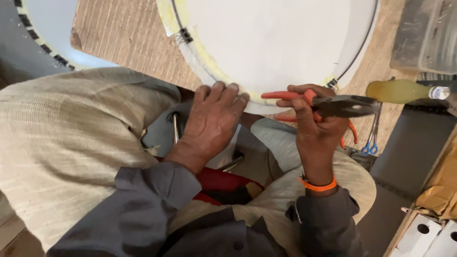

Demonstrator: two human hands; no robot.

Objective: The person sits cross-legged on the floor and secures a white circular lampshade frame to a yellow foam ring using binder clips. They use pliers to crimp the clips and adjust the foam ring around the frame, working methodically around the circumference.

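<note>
1. The white round panel lies flat on the wooden board, its near edge at the person's lap.
2. The left hand lies palm down, fingers pressed on that edge, gripping nothing.
3. The right hand, wrist raised, clenches orange-handled pliers, jaws pointing right.
4. Blue-handled scissors and a yellow bottle lie just beyond.

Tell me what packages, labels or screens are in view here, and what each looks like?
Bottle: lying on its side at the right, beyond the right hand; yellow-green liquid, pale cap end.
Cardboard boxes: bottom right corner; white with round holes, brown flaps above.
No screens or signs show.
</note>
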